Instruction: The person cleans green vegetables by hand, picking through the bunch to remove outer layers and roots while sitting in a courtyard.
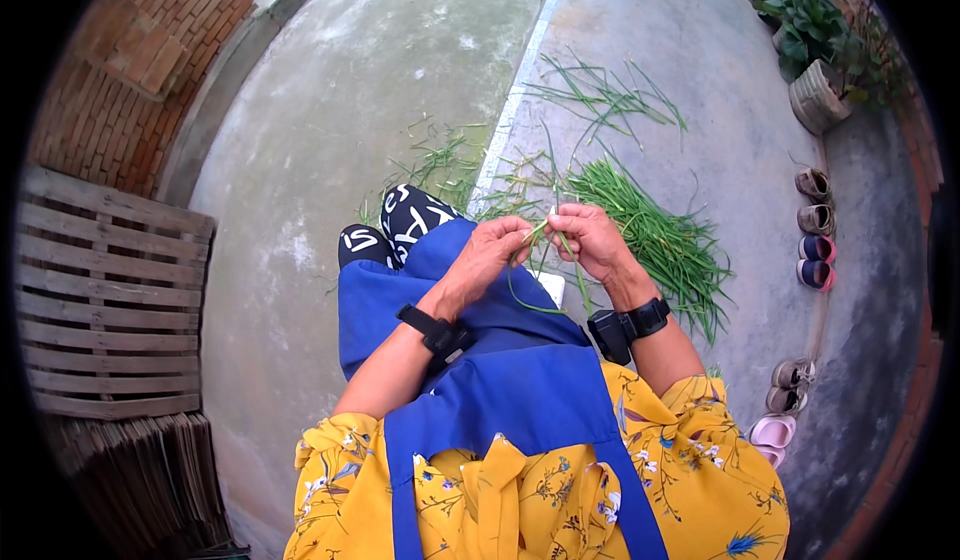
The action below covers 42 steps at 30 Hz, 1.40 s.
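My left hand [497, 247] and my right hand [591, 239] meet above my lap, fingertips close together. Thin green stalks [535, 234], like garlic chives, are pinched between the fingers of both hands, and some of their blades dangle below. On the concrete just beyond my right hand lies a thick heap of the same green stalks [649, 241]. A looser spread of long stalks [607, 98] is farther out. Short trimmed-looking bits [446, 156] litter the ground past my knees. A blue apron [480, 380] covers my lap.
Several shoes [815, 220] line the right side, with pink slippers [772, 431] nearer me. Potted plants [820, 98] stand at the upper right. On the left are a wooden pallet [112, 290], a stack of flat boards [142, 477] and a brick structure [142, 57].
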{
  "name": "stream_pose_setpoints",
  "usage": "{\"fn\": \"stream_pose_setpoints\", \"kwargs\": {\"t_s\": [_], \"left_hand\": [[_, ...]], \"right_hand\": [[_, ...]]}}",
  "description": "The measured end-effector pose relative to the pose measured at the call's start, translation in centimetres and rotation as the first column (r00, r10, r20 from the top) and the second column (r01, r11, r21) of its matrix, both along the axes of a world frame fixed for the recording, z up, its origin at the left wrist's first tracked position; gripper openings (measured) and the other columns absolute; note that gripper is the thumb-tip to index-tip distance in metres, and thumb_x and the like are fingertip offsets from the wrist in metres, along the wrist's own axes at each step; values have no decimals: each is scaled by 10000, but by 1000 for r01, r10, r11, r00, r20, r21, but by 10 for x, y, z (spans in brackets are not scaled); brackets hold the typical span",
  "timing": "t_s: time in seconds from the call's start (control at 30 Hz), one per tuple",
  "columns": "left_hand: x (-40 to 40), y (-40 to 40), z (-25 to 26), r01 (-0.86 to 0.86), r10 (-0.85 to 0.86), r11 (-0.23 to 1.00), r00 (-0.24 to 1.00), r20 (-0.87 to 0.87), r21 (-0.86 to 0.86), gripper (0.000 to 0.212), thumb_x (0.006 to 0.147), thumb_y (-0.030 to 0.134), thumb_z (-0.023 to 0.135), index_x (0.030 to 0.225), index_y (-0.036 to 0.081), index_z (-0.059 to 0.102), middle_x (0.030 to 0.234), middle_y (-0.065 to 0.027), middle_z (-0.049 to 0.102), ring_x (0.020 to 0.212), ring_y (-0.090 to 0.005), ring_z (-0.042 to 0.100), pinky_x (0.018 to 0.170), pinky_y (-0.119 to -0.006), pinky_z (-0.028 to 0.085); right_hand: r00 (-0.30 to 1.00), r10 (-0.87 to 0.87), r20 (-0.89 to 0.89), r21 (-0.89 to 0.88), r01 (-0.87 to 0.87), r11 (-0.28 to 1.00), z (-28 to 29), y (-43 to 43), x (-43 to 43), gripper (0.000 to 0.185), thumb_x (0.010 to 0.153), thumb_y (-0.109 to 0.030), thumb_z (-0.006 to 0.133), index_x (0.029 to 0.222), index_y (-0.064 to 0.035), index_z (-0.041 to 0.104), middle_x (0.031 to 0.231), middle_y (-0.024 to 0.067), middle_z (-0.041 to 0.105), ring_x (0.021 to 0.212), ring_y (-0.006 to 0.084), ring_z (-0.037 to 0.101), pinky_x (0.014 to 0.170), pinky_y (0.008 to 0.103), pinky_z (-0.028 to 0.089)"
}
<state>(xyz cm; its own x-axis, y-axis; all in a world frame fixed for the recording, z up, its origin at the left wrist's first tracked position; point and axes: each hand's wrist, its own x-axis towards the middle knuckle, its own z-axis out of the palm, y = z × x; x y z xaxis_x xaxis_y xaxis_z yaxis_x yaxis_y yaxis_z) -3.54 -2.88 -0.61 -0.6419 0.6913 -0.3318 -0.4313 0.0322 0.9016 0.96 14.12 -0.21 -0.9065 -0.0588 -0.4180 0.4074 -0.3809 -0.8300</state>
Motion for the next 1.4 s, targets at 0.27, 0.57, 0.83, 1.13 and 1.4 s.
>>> {"fn": "stream_pose_setpoints", "kwargs": {"t_s": [0.27, 0.57, 0.83, 1.13, 1.4], "left_hand": [[-3, -7, 0, -64, 64, 998, 998, 1, -8, 105, 826, 118, 477, 772, 49, 535, 600, 30, 474, 524, -43, 386, 489, -176, 309], [-3, -8, -2, -130, 122, 987, 989, 88, 98, 108, 826, 142, 508, 857, 43, 536, 661, 5, 518, 536, -59, 463, 476, -162, 345], [-3, -9, -3, -144, 130, 983, 985, 114, 117, 84, 817, 103, 504, 851, 34, 537, 743, -4, 533, 603, -72, 480, 555, -181, 393], [-5, -13, -14, -245, 211, 956, 956, 205, 161, 97, 824, 90, 491, 894, 24, 505, 877, -61, 559, 658, -110, 500, 611, -212, 427], [-8, -15, -10, -299, 198, 890, 933, 299, 344, 137, 818, 76, 500, 913, -6, 553, 920, -75, 579, 677, -94, 502, 638, -216, 421]], "right_hand": [[983, -168, 80, -281, 184, 942, -4, 17, -4, 140, 832, -114, 477, 847, 17, 524, 581, 34, 502, 390, 32, 356, 359, 161, 297], [998, -65, 23, -129, 68, 989, 1, 3, -8, 141, 828, -144, 500, 858, -13, 540, 595, 1, 511, 410, 11, 354, 388, 168, 309], [997, -75, -12, -144, 73, 987, 4, -5, -16, 124, 815, -138, 523, 845, -22, 556, 591, -15, 502, 418, 21, 360, 400, 166, 310], [943, -192, -272, 154, 240, 959, 5, -14, -12, 110, 788, -118, 558, 844, -28, 582, 616, -11, 528, 465, 17, 384, 427, 141, 304], [965, -56, -257, 143, 96, 985, -1, -21, 0, 112, 763, -89, 575, 849, -19, 587, 637, 8, 556, 473, 22, 401, 431, 140, 308]]}}
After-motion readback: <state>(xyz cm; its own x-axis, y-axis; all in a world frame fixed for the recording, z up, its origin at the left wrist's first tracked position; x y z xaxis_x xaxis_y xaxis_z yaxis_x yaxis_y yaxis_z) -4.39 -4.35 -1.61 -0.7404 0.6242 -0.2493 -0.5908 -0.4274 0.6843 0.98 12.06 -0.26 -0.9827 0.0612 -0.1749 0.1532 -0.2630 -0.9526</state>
